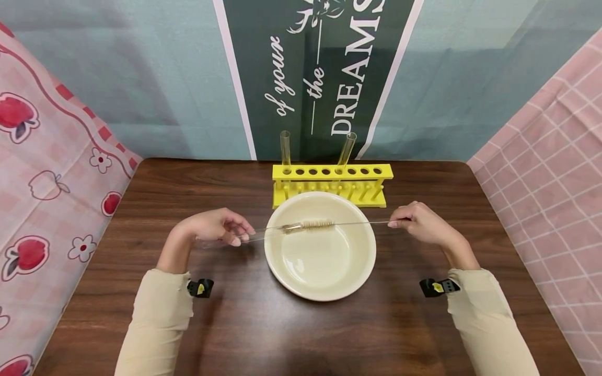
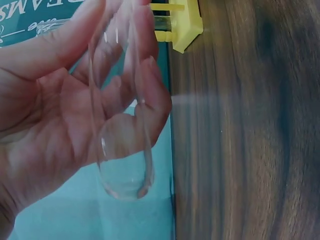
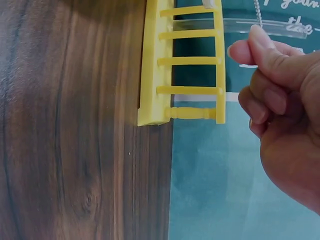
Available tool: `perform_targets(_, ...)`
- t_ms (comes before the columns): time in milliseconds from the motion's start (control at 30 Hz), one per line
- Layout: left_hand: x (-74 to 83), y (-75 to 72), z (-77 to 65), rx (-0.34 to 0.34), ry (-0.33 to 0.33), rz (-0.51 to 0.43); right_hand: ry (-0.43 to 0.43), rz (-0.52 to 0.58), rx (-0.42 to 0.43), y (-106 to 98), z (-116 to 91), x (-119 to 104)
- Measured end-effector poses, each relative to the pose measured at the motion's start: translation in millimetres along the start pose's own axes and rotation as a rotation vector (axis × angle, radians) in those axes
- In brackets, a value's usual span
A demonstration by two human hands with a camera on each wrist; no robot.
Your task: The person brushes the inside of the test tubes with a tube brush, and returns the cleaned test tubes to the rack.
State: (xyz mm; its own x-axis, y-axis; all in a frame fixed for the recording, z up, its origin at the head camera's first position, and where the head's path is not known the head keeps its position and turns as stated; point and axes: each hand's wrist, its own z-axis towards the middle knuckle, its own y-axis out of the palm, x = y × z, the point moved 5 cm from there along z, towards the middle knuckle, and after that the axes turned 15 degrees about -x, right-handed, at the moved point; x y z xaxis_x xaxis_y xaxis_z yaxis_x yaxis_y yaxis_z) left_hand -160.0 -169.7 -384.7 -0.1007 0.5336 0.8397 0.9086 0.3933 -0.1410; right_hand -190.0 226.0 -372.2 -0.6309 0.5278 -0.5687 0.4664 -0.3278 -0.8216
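My left hand holds a clear glass test tube between thumb and fingers, its rounded end toward the wrist. The tube lies nearly level, its mouth over the cream basin. In my right hand, thumb and forefinger pinch the thin twisted-wire handle of a test tube brush. The brush's pale bristles show above the basin; its front tip is at the tube's mouth, partly inside the glass. In the right wrist view the other fingers are curled into the palm.
Behind the basin stands a yellow test tube rack. One upright test tube is at its left end and a tilted test tube right of its middle. Everything stands on a dark wooden table with cloth hung behind and at both sides.
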Motion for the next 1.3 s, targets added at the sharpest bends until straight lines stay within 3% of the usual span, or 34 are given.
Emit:
perform_targets(200, -4.8, -1.3, -4.1, -0.017, 0.014, -0.031, 0.015, -0.011, 0.006, -3, -4, 4)
perform_targets(467, -19.0, -1.9, -23.4, 0.062, -0.029, -0.125, 0.044, -0.069, 0.063, -11, -27, 11)
perform_targets(1100, -7.2, 1.7, -11.9, 0.071, -0.024, -0.06, 0.011, 0.0, 0.064, -5, -21, 11)
perform_targets(1300, -3.6, 0.3, -9.5, 0.097, -0.026, 0.004, 0.063, 0.048, 0.04, -4, -20, 13)
